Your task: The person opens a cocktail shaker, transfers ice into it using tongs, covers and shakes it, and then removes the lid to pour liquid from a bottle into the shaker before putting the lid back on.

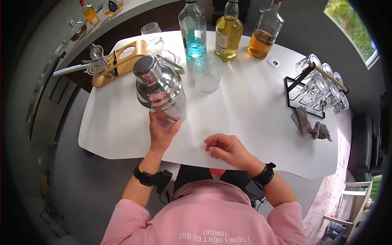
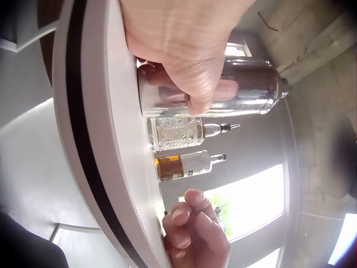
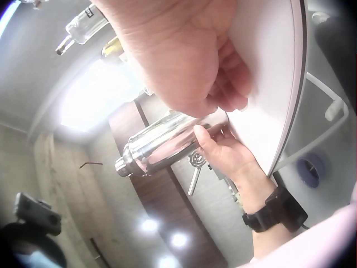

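Note:
A shiny steel cocktail shaker [image 1: 163, 92] with its cap on stands upright on the white table [image 1: 245, 110], left of the middle. My left hand [image 1: 161, 134] holds it low down, with thumb and fingers around the base, as the left wrist view also shows. To the right, my right hand [image 1: 230, 151] hovers close over the table's near edge, its fingers loosely curled and holding nothing. Behind the shaker and to its right is a textured clear glass [image 1: 207, 73].
At the back stand bottles of turquoise [image 1: 192, 34], yellow [image 1: 228, 38] and amber liquid [image 1: 265, 34]. A wooden bar-tool stand [image 1: 102, 79] with a strainer [image 1: 96, 66] is at left, near a stemless glass [image 1: 152, 32]. A rack [image 1: 289, 92] of glass mugs and a grey cloth [image 1: 302, 120] lie right.

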